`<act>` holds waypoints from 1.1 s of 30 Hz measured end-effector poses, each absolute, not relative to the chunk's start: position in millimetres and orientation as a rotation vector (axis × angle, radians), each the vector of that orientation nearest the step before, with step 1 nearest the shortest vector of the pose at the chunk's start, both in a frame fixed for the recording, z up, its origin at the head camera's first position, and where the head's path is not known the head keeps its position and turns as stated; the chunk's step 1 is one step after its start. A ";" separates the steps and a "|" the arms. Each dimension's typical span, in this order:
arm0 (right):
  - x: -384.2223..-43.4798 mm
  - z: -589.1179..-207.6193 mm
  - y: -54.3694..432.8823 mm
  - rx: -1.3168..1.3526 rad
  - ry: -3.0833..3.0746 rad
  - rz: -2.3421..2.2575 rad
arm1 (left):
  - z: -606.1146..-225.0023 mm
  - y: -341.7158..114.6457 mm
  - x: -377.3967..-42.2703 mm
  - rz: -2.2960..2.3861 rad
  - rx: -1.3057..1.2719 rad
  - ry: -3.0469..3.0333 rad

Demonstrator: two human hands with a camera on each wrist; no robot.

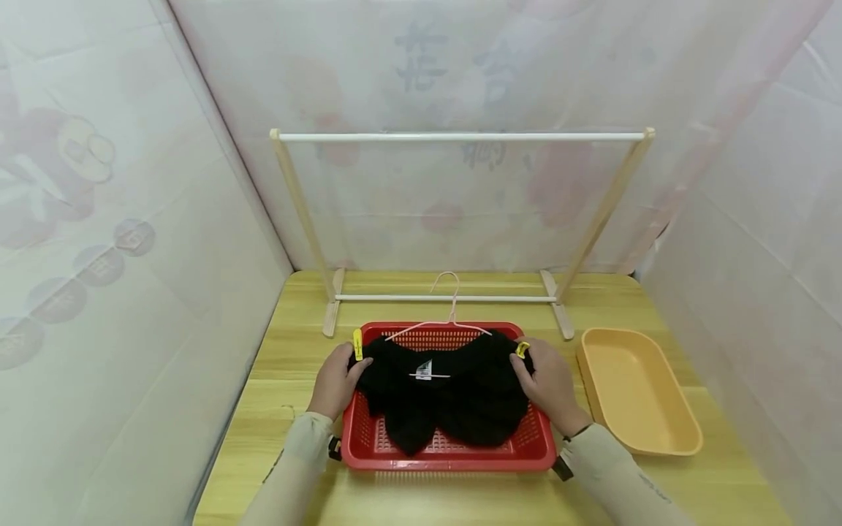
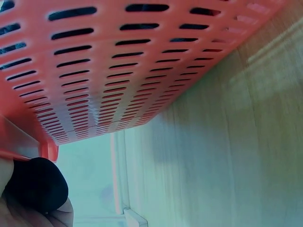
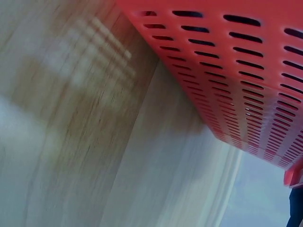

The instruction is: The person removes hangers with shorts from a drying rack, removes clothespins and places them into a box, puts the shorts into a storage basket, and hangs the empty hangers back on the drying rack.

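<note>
A black garment (image 1: 454, 402) with a white label near its neckline lies over the red basket (image 1: 447, 464). A pale pink hanger (image 1: 452, 310) runs into it, its hook pointing up toward the rack. My left hand (image 1: 334, 380) grips the garment's left end, beside a yellow clothespin (image 1: 358, 345). At the opposite end my right hand (image 1: 551, 381) pinches the cloth, a second yellow clothespin (image 1: 522, 349) at its fingertips. In the left wrist view, black cloth (image 2: 38, 185) sits against the left fingers; the right wrist view shows mostly the basket's slotted side (image 3: 246, 85).
Behind the basket stands a rack (image 1: 460, 137) with a white top bar, wooden legs and a lower white bar. To the right is a shallow yellow tray (image 1: 634, 387). Everything stands on a wood-grain table (image 1: 276, 409), enclosed by pale printed sheets (image 1: 131, 329).
</note>
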State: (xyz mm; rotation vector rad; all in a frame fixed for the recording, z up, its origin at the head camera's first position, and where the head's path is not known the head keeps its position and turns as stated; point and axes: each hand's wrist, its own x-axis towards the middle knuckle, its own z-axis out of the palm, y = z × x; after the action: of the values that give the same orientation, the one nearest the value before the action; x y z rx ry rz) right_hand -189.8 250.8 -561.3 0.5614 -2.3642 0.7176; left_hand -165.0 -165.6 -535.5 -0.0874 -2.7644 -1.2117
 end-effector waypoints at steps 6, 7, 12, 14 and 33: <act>-189.4 -561.3 251.8 0.581 -2.351 0.742 | -537.9 -164.6 -164.3 -1.228 -0.042 -2.752; -189.2 -560.8 252.2 0.578 -2.350 0.747 | -538.4 -164.0 -164.8 -1.242 -0.038 -2.751; -188.3 -561.4 257.6 0.550 -2.347 0.744 | -539.8 -159.4 -167.9 -1.329 -0.036 -2.748; -188.2 -563.3 258.6 0.558 -2.343 0.738 | -540.2 -159.8 -167.7 -1.336 -0.027 -2.752; -187.6 -561.4 251.4 0.689 -2.224 0.745 | -539.3 -166.0 -162.9 -1.324 -0.039 -2.733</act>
State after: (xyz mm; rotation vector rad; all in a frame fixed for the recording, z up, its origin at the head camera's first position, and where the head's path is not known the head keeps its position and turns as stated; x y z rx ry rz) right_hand -187.6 251.4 -561.4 0.6885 -2.2238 0.7448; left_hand -162.9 -166.0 -539.3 -0.0390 -2.7329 -1.3245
